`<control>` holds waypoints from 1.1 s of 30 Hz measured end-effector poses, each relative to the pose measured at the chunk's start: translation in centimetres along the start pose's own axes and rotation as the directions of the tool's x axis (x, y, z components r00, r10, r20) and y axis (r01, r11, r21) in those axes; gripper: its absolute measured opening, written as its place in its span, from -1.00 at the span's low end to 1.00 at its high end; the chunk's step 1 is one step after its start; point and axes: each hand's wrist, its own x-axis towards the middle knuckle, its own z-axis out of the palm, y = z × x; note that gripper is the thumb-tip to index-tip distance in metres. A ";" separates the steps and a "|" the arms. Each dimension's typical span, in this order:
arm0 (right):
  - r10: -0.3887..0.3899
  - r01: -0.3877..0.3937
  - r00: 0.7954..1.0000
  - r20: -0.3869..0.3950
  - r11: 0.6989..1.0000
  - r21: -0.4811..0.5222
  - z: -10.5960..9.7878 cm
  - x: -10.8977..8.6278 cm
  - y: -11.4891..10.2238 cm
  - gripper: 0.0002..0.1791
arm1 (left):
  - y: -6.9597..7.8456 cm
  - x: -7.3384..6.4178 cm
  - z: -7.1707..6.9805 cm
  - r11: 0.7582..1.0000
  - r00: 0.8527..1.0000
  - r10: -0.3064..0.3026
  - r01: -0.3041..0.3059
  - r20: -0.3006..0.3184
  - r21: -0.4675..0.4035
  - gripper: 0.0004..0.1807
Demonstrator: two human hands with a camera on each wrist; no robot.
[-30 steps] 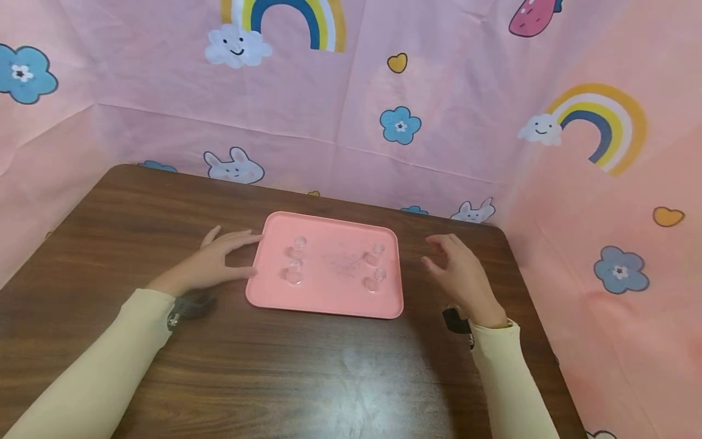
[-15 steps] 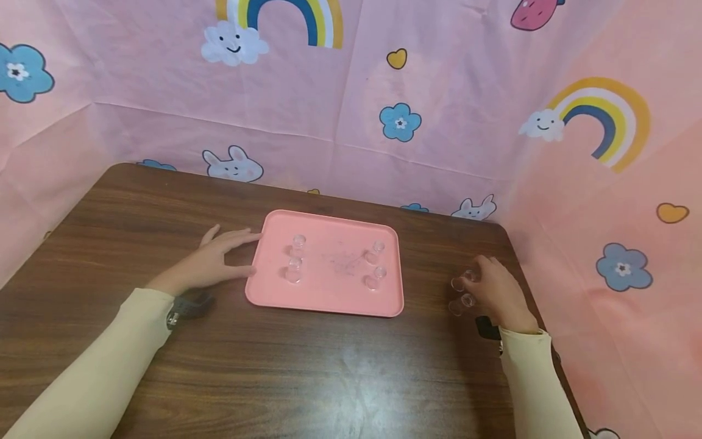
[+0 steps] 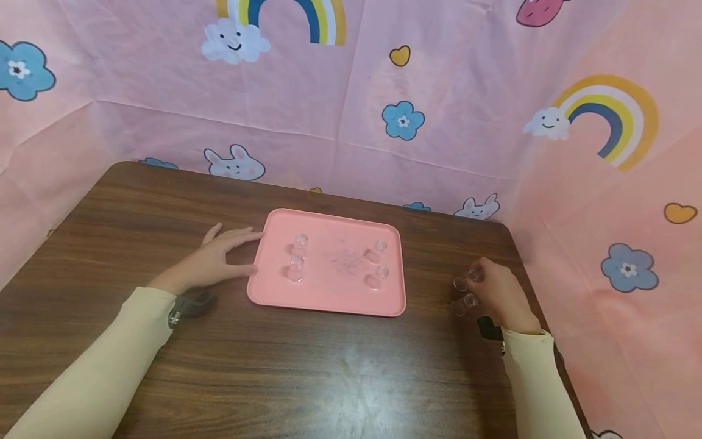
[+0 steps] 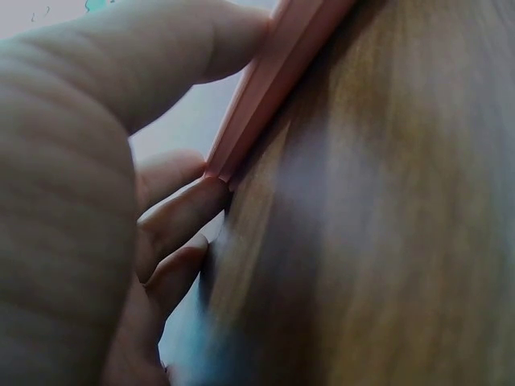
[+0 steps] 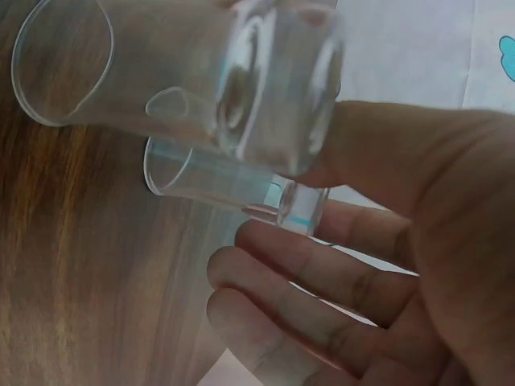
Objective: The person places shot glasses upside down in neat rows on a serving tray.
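My left hand rests at the left edge of a pink tray, thumb and fingers spread fairly straight. In the left wrist view the thumb and fingertips touch the tray's rim. Right of the tray, two clear shot glasses stand upside down on the table. My right hand pinches the farther shot glass near its thick base, between thumb and index finger, the other fingers loosely bent. The nearer shot glass stands closest to the right wrist camera and partly covers the thumb.
Several more upturned shot glasses stand on the tray: a left pair, one at its front, and a right pair, one at its front. The brown wooden table meets a pink patterned cloth behind and at right.
My right hand has moved right, from beside the tray to the two shot glasses, and its fingers have closed round the farther one. The left hand has stayed at the tray.
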 end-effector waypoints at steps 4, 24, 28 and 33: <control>-0.010 0.011 0.999 -0.032 1.000 0.002 -0.2 0.0 0.0 -0.65 | 0.0 0.0 -0.2 1.000 1.000 0.005 -0.005 0.001 0.003 -0.13; -0.040 0.040 0.999 -0.018 0.999 0.013 -0.4 0.5 -1.3 -0.75 | 0.0 0.2 -0.1 1.000 1.000 -0.005 0.005 0.023 0.006 -0.08; -0.057 0.058 0.997 -0.049 0.998 0.024 -0.1 0.6 -1.5 -0.75 | -0.2 0.2 0.0 1.000 1.000 -0.004 0.004 0.014 0.012 -0.07; -0.043 0.044 0.999 -0.021 0.998 0.036 0.4 0.6 -1.6 -0.73 | -0.4 0.1 0.2 1.000 1.000 -0.001 0.001 0.005 0.007 -0.07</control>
